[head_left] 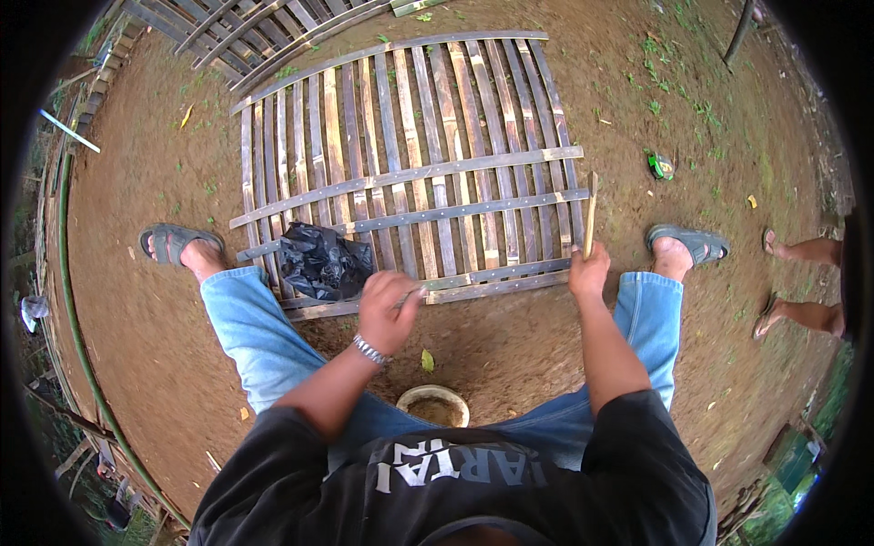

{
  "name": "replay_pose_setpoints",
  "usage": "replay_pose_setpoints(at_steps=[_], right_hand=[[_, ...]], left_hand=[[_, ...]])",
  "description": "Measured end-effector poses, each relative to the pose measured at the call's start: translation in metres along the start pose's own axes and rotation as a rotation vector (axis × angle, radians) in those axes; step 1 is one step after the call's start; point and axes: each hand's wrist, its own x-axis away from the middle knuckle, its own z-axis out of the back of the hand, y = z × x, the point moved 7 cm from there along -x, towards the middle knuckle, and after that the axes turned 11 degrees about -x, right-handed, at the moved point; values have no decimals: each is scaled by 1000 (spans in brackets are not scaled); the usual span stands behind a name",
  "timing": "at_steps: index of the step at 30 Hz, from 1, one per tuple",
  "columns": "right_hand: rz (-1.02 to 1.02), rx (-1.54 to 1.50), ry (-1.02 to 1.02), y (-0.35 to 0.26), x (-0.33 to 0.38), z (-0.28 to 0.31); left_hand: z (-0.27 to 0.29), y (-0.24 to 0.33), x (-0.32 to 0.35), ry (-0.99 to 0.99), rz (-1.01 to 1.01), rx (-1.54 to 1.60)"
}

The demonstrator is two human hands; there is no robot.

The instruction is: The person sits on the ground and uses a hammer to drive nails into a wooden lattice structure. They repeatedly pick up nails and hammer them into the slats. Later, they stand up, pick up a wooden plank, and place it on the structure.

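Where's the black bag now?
In the head view, the bag lies on the slatted panel, near its lower left corner, just left of the left hand.

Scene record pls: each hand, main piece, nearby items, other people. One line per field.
left hand: left hand blurred, over the panel's near edge, beside the bag; grip unclear
right hand: right hand closed round a stick, held roughly upright
main piece: slatted panel on the soil, with crosspieces running over its slats
on panel: crumpled black bag, near left corner
between legs: bowl, leaf
right of panel: green wrapper
beyond: second panel, far left
other people: bare legs at far right, sandalled
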Motion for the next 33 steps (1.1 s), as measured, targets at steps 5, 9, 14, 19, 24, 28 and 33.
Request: replay_pose_setpoints(at_steps=[5, 9, 14, 19, 24, 28, 33], right_hand=[[-206, -506, -244, -38, 29, -25], [-231, -652, -408, -72, 31, -43], [-161, -816, -453, -120, -13, -71], [-147, -984, -421, -160, -86, -119], [-182, -1156, -384, -175, -129, -166], [-269, -1253, -343, -177, -138, -175], [-267, -1297, -365, -175, -137, -175]], left_hand=[[-84, -18, -93, 95, 111, 152], [-135, -48, -179, 250, 149, 131], [-181, -92, -238, 296, 48, -135], [-203, -85, -252, 181, 21, -332], [-205, -84, -253, 117, 11, -335], [-198, -84, -253, 187, -21, -244], [-197, -80, -226, 159, -49, -108]])
